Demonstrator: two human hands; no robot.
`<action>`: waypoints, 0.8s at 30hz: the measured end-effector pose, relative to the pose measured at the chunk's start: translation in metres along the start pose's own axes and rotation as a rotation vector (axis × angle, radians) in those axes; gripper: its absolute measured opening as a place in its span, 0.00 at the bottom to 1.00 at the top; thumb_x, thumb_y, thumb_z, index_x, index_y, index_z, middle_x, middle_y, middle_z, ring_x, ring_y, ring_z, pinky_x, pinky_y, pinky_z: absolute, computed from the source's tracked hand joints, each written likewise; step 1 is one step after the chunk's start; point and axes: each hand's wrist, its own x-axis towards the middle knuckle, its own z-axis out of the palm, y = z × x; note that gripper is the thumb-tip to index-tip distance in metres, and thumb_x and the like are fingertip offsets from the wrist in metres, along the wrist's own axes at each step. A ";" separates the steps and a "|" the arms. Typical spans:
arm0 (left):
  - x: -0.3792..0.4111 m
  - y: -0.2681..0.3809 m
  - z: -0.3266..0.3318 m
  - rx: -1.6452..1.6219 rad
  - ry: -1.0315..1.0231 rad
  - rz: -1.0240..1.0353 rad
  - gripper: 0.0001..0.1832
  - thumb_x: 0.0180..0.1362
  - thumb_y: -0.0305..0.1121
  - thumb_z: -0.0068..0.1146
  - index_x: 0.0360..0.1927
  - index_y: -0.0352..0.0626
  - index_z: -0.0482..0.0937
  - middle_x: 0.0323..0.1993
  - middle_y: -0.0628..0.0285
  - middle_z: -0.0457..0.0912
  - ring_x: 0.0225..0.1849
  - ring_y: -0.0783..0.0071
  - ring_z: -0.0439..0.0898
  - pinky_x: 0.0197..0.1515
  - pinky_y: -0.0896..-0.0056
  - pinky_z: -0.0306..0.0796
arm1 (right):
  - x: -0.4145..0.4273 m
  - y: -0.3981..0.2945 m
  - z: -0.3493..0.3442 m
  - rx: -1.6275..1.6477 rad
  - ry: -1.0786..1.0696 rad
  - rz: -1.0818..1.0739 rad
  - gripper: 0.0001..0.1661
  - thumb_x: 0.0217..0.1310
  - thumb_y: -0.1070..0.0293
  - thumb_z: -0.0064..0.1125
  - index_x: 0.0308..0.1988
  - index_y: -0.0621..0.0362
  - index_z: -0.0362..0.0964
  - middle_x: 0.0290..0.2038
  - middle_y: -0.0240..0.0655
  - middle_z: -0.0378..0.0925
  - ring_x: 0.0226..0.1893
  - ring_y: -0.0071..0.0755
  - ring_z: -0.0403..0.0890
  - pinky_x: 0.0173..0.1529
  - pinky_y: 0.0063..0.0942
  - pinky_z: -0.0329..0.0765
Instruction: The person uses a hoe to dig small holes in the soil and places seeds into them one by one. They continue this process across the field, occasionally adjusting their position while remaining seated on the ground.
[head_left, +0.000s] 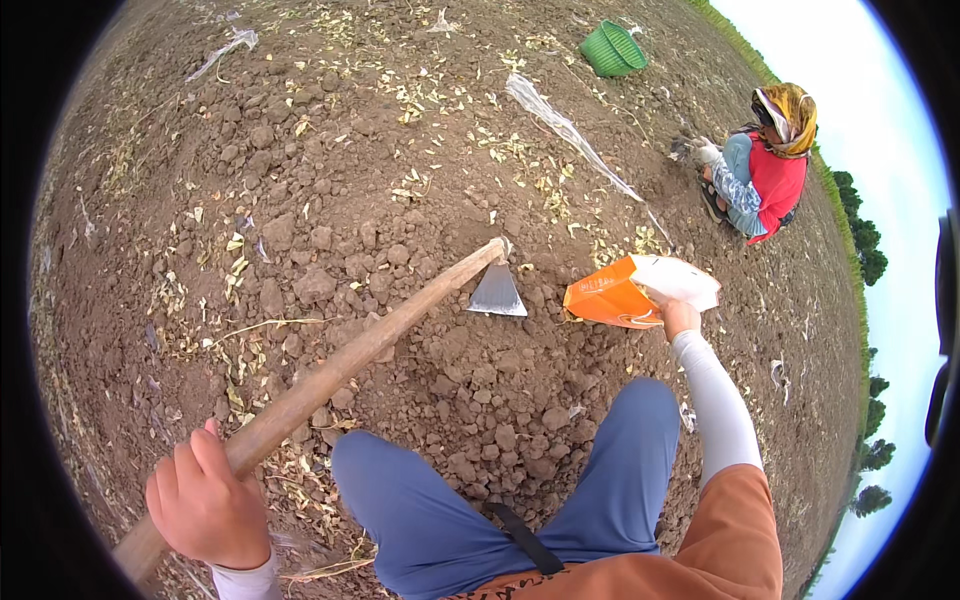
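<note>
My left hand (210, 499) is wrapped around the wooden handle (337, 379) of a hoe, low at the left. The handle slants up to the right, and its metal hoe blade (498, 292) points down against the loose soil (480, 375). Out to the right, my right hand (680, 318) grips the edge of an orange paper bag (611, 294) with a white inside. The bag is tipped on its side at ground level, its mouth towards my hand. What it holds is hidden.
A person (772, 165) in a red vest and patterned headscarf squats at the upper right, gloved hands near the ground. Beyond stands a green basket (613, 49). A strip of clear plastic film (570, 129) crosses the soil. Dry leaves (551, 180) and clods lie scattered about.
</note>
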 end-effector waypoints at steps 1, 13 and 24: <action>-0.001 -0.003 0.006 -0.024 -0.008 -0.002 0.12 0.53 0.31 0.54 0.18 0.45 0.66 0.14 0.65 0.65 0.19 0.67 0.66 0.27 0.68 0.61 | -0.003 0.003 0.010 -0.009 0.020 0.014 0.07 0.52 0.64 0.52 0.29 0.48 0.77 0.33 0.35 0.78 0.35 0.38 0.80 0.37 0.36 0.75; -0.008 -0.004 0.010 -0.063 -0.093 -0.059 0.08 0.51 0.26 0.52 0.20 0.42 0.67 0.16 0.61 0.67 0.23 0.62 0.68 0.30 0.66 0.61 | 0.086 0.023 -0.038 0.110 0.278 0.014 0.07 0.49 0.63 0.57 0.27 0.54 0.75 0.27 0.40 0.77 0.30 0.44 0.79 0.34 0.37 0.74; 0.012 0.049 -0.084 0.186 -0.160 -0.010 0.05 0.37 0.33 0.54 0.18 0.53 0.69 0.16 0.64 0.68 0.20 0.64 0.70 0.24 0.63 0.65 | 0.245 -0.042 -0.156 0.259 0.775 -0.179 0.07 0.49 0.67 0.53 0.24 0.55 0.76 0.26 0.40 0.77 0.29 0.41 0.79 0.33 0.34 0.75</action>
